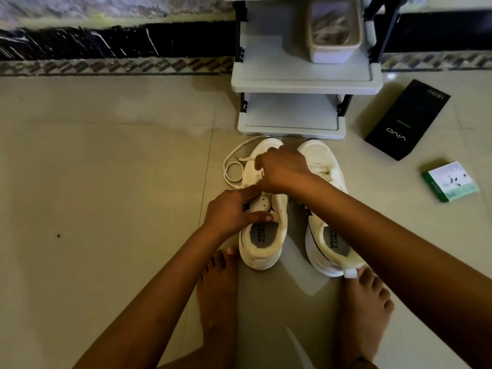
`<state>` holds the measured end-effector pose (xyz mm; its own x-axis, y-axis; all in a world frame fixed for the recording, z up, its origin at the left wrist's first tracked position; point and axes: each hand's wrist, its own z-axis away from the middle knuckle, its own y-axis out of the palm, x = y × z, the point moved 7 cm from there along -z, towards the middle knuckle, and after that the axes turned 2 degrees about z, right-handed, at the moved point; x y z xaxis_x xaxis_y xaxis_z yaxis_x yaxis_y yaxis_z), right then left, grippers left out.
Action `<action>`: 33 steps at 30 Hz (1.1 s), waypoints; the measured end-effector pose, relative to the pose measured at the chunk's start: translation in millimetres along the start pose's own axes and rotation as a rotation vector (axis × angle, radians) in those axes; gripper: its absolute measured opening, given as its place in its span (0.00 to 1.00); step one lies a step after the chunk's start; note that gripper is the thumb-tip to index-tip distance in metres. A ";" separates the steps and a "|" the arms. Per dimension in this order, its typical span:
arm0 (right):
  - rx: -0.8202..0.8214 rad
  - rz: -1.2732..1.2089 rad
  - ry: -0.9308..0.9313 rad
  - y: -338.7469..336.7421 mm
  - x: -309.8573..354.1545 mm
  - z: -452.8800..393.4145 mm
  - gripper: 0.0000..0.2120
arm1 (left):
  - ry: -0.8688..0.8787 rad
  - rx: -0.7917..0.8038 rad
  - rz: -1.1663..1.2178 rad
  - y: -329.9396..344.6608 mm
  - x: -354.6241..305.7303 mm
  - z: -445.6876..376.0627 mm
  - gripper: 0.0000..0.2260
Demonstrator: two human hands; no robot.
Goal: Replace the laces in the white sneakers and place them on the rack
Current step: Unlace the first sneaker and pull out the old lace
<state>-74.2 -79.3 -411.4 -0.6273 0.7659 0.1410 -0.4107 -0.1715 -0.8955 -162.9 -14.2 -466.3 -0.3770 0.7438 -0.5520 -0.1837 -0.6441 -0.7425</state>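
Bare feet (218, 294) flank two sneakers (262, 209) before the rack (303, 83), left hand (231, 211) flat on one, right hand (282, 170) pinching its lace (234, 169), which could snag if tugged hard.

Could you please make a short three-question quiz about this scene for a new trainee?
1. True or false: both sneakers already stand on the rack.
2. Which sneaker do both hands work on: A the left sneaker, B the right sneaker?
3. Fill in: the loose lace lies on the ____.

Key: 1 false; 2 A, with left hand and right hand on it; 3 floor.
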 end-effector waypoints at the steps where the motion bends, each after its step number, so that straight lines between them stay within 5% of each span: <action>1: 0.049 0.076 0.010 7.1 -3.8 1.1 0.22 | 0.002 0.006 -0.003 0.5 -0.6 -0.5 0.28; 8: -0.108 0.123 0.012 7.6 -4.5 3.8 0.14 | -0.006 0.017 -0.007 0.8 0.1 -0.4 0.30; 13: 0.010 -0.393 0.002 -8.5 -9.3 2.2 0.14 | -0.009 0.028 -0.006 1.2 1.9 -1.0 0.31; 16: -0.074 -0.547 -0.061 -21.5 -2.0 2.5 0.11 | -0.001 0.028 -0.013 1.0 0.6 -0.7 0.31; 21: -0.018 0.022 -0.008 8.4 -11.3 2.1 0.21 | -0.011 0.014 0.001 -0.7 -1.2 -0.4 0.30; 29: -0.178 0.122 0.028 7.7 -14.5 -0.1 0.11 | -0.005 0.007 0.006 -1.4 -0.4 0.6 0.31; 31: -0.073 -0.267 0.033 7.9 -18.8 1.2 0.09 | -0.005 0.007 -0.006 -0.8 0.6 0.5 0.31; 33: 0.132 -0.957 -0.009 4.2 -12.8 9.1 0.04 | -0.011 0.012 -0.017 -0.4 1.0 0.0 0.31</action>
<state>-74.0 -95.4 -413.1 0.0069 0.6132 0.7899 -0.8213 0.4540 -0.3454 -163.2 -13.2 -466.5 -0.3838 0.7524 -0.5354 -0.2012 -0.6340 -0.7467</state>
